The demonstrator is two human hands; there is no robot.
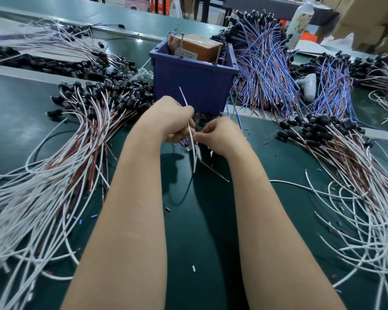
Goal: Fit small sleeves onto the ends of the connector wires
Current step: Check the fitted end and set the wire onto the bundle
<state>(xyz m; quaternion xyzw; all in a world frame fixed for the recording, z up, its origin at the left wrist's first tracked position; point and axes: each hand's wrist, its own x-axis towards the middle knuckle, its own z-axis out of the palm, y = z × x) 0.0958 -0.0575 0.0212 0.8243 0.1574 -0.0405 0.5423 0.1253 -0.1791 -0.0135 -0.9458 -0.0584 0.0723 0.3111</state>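
The bare left forearm (132,209) and right forearm (267,209) reach from the near edge and converge toward the far middle. The left hand (169,119) is knuckles-up, its fingers curled round a wire (191,139). The right hand (221,136) sits just right of it and slightly nearer, fingers curled, thumb and forefinger pinching the same wire.
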